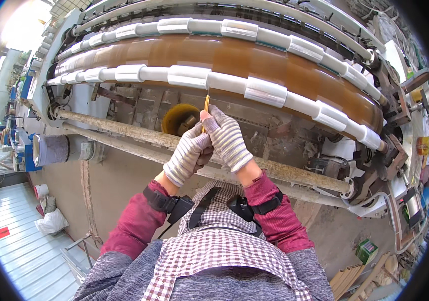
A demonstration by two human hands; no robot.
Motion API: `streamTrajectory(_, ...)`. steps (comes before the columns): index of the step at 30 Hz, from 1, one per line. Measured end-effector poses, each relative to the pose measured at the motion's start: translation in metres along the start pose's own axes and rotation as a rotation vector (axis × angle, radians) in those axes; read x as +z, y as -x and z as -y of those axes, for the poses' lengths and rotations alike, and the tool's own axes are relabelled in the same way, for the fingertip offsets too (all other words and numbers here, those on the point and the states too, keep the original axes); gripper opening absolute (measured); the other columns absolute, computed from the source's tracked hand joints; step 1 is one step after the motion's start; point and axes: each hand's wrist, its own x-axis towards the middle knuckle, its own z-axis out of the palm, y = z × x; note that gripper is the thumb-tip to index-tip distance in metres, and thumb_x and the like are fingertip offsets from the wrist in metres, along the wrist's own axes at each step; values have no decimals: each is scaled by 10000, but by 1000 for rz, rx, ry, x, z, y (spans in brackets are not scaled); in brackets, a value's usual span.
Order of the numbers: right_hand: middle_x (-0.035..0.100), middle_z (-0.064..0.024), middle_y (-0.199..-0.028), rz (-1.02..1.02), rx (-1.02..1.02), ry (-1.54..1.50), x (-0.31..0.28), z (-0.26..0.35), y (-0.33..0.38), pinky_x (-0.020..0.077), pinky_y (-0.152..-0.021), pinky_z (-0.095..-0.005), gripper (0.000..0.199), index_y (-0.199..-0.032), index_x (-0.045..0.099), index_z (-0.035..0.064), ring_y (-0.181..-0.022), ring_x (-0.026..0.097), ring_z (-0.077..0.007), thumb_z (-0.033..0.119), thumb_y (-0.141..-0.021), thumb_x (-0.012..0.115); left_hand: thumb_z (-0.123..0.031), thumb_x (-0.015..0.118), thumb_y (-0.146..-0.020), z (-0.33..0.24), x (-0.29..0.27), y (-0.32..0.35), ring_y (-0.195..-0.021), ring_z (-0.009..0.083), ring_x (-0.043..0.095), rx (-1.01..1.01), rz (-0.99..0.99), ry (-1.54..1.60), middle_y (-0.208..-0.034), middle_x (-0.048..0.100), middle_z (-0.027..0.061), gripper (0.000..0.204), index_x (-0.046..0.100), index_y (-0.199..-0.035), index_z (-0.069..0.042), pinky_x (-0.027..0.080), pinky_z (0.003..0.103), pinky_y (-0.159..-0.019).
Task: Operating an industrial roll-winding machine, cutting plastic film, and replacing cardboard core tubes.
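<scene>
head view, looking down past a checked shirt [219, 246] and dark red sleeves. small yellow tool [206, 104], thin and flat, standing upright, pinched between both gloved hands just under a long white roller [189, 76]. left hand [188, 154] curled shut around the tool's lower part; right hand [227, 136] closed too, fingertips pressed on the tool from the other side. striped knit gloves, soft and ribbed. behind, a broad amber roll [254, 62], glossy and curved, set between two white rollers wrapped in clear bands. below the hands, two rough, crusted grey bars [124, 129] slanting across. round yellow brush [180, 118] just left of the hands, close by. open concrete floor [119, 175] lower left; crowded machine parts right.
</scene>
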Motion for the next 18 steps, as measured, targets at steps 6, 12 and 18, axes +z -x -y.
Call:
streamTrajectory(6, 608, -162, -856, 29, 33, 90, -2, -1, -13, 454, -722, -313, 410, -1112, 573, -25, -809, 543, -257, 324, -901, 532, -268, 643, -847, -5, -2, -9, -442, 7, 350, -36, 18, 84, -638, 422, -73, 206, 538, -967, -138, 247, 150, -367)
streamTrajectory(12, 626, -258, -902, 85, 67, 176, -7, 9, -11, 465, -758, -355, 430, -1124, 559, -35, -880, 624, -341, 331, -906, 498, -317, 669, -822, 5, -1, -10, -436, 2, 333, -12, -19, 129, -632, 405, -80, 272, 523, -960, -134, 242, 148, -366)
streamTrajectory(18, 620, -258, -889, 52, -61, 154, -3, 3, -11, 465, -753, -378, 375, -1048, 581, -32, -847, 598, -391, 300, -887, 511, -327, 657, -831, 13, -1, -8, -422, 3, 309, 32, -38, 161, -613, 395, -84, 270, 544, -989, -138, 246, 144, -355)
